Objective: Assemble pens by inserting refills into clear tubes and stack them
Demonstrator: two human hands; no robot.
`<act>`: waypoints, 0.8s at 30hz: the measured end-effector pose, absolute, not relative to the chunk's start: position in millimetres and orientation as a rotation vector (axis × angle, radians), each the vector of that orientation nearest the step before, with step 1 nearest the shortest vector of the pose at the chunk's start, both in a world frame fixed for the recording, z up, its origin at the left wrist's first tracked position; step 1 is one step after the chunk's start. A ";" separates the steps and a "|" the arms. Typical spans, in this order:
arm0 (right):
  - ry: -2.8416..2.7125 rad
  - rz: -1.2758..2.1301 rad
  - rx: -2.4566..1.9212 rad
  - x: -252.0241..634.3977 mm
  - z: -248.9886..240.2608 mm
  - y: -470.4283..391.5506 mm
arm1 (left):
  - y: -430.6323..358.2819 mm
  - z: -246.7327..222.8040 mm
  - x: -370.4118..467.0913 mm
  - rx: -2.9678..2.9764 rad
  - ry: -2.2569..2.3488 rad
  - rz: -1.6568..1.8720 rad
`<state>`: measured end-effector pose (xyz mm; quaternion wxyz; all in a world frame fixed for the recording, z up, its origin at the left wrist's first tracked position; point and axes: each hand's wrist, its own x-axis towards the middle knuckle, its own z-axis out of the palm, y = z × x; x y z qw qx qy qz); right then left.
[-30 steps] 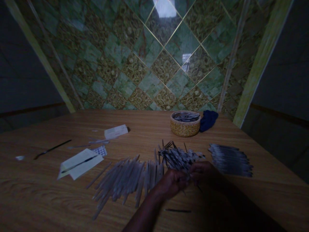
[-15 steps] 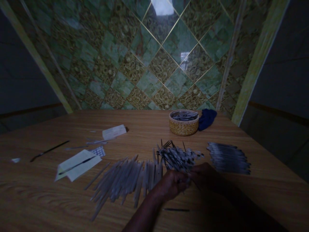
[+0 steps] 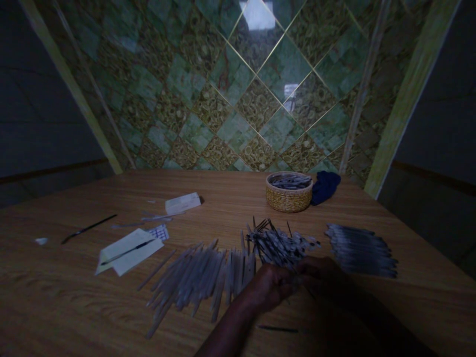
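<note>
My left hand (image 3: pixel 273 285) and my right hand (image 3: pixel 316 272) meet low in the middle of the head view, both with fingers closed. A thin dark pen-like stick (image 3: pixel 311 293) pokes out below my right fingers. What my left fingers pinch is too dark to make out. Just beyond the hands lies a jumbled heap of slim dark sticks with pale ends (image 3: pixel 278 245), like pen parts. Left of it spread many pale, clear-looking tubes (image 3: pixel 197 277). A tidy row of dark-filled tubes (image 3: pixel 362 250) lies to the right. One loose dark stick (image 3: pixel 277 328) rests nearer me.
A woven basket (image 3: pixel 289 199) full of similar sticks stands at the back, beside a dark blue cloth (image 3: pixel 326 186). On the left are a folded paper (image 3: pixel 130 243) with a dark stick on it, a white box-like piece (image 3: pixel 182 203) and a black stick (image 3: pixel 89 228). A tiled wall rises behind.
The whole view has shifted slightly, so things appear a little further right. Both hands stay together with fingers closed; the heaps look unchanged.
</note>
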<state>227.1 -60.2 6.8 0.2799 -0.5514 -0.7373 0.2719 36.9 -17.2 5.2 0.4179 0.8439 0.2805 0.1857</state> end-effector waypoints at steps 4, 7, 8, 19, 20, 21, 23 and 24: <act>-1.940 0.733 -1.552 227.5 1.9 -58.4 | -19.3 9.7 37.2 2.139 0.715 0.453; -1.935 0.749 -1.536 227.5 3.4 -59.4 | -19.8 12.0 37.2 2.134 0.740 0.438; -1.934 0.763 -1.514 227.4 4.6 -60.3 | -19.7 12.4 37.2 2.134 0.734 0.440; -1.980 0.703 -1.559 224.4 8.1 -66.3 | -19.1 8.5 38.4 2.129 0.705 0.451; -1.977 0.697 -1.599 223.9 9.0 -66.9 | -19.1 8.8 38.3 2.140 0.701 0.443; -1.979 0.694 -1.632 223.4 10.2 -67.5 | -19.1 9.2 38.3 2.161 0.698 0.439; -1.984 0.695 -1.653 222.7 12.8 -68.9 | -19.3 10.3 38.4 2.212 0.693 0.443; -1.985 0.689 -1.645 222.5 13.8 -69.6 | -19.6 10.9 38.6 2.233 0.699 0.455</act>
